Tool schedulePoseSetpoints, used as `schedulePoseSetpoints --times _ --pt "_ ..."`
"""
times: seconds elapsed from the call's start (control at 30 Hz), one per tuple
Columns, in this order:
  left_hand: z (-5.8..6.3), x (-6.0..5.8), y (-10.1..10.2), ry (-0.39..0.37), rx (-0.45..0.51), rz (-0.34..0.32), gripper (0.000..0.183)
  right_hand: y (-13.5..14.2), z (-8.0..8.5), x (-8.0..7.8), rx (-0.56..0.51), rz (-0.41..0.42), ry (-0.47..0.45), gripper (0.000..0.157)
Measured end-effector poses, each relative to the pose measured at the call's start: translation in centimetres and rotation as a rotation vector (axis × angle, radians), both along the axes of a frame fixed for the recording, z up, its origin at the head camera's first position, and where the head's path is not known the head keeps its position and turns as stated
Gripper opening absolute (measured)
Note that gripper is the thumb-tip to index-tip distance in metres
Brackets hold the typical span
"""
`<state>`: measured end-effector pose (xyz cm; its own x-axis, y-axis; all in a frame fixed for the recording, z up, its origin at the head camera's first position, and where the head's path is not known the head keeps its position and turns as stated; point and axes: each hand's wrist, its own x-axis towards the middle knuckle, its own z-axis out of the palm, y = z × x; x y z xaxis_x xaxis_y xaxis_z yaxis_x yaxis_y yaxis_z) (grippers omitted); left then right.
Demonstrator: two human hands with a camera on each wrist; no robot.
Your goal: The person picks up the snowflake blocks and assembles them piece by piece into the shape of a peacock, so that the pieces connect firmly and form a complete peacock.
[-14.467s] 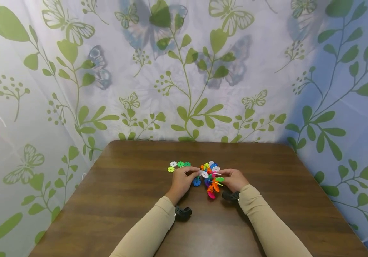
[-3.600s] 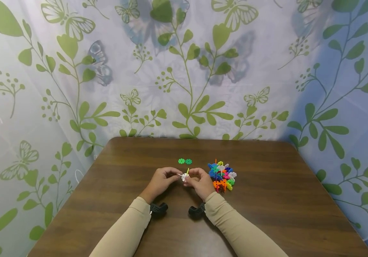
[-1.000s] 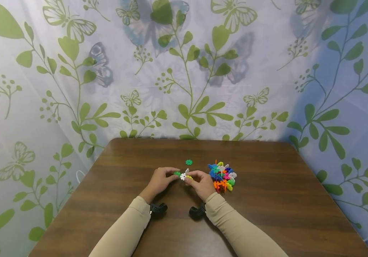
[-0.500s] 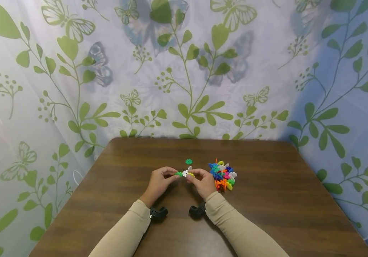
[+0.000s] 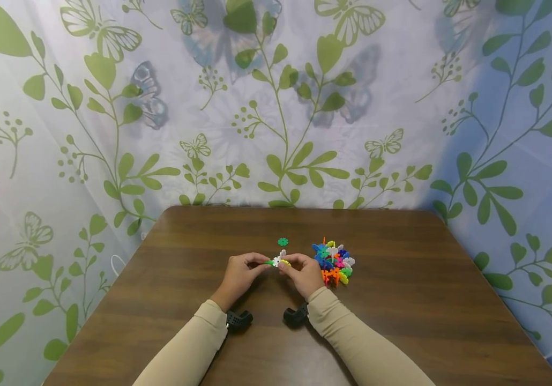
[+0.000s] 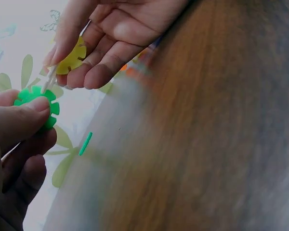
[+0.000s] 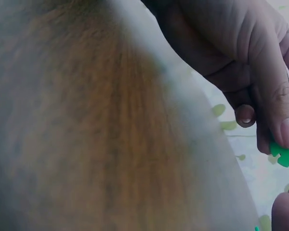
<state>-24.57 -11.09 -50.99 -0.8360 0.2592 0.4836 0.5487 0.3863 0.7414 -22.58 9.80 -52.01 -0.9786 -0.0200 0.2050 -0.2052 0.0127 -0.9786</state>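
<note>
My left hand (image 5: 240,274) pinches a bright green notched flower disc (image 6: 49,121) between thumb and fingers, nearly edge-on in the head view. My right hand (image 5: 306,276) pinches a yellow flower disc (image 6: 73,59) joined to white flower discs (image 5: 277,261). The green disc's rim meets a white disc's rim between the two hands, above the table. In the right wrist view the left thumb lies across the green disc, while only fingertips of the right hand show at the lower right.
A darker green flower disc (image 5: 283,242) lies alone behind the hands. A heap of joined, multicoloured flower discs (image 5: 326,261) sits just right of the right hand. The brown wooden table (image 5: 401,321) backs onto a leaf-patterned curtain (image 5: 276,107).
The hands have moved from the heap to its left. One bright green disc left the table for the left hand and now meets the white disc. Over the last half second it turned more edge-on.
</note>
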Motion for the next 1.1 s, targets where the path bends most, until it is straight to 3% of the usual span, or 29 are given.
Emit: schedulePoseSetpoints --times 0.1,0.43,0.63,0.87,1.1 --pt "0.2 0.2 0.1 0.038 -0.012 -0.002 0.012 0.0 0.0 -0.1 -0.017 0.012 -0.006 0.015" --pt "0.3 0.1 0.1 0.059 0.011 0.003 0.013 0.0 0.3 -0.1 0.026 0.041 -0.010 0.015" --pt "0.0 -0.2 -0.4 -0.011 0.135 0.013 0.019 0.0 -0.1 0.0 0.103 0.015 0.042 0.022" --pt "0.2 -0.4 -1.2 -0.111 0.289 0.056 0.020 0.0 -0.2 0.0 0.099 0.049 0.101 0.033" --pt "0.1 -0.5 -1.7 -0.145 0.365 0.053 0.021 -0.3 0.0 -0.4 0.345 0.011 0.088 0.038"
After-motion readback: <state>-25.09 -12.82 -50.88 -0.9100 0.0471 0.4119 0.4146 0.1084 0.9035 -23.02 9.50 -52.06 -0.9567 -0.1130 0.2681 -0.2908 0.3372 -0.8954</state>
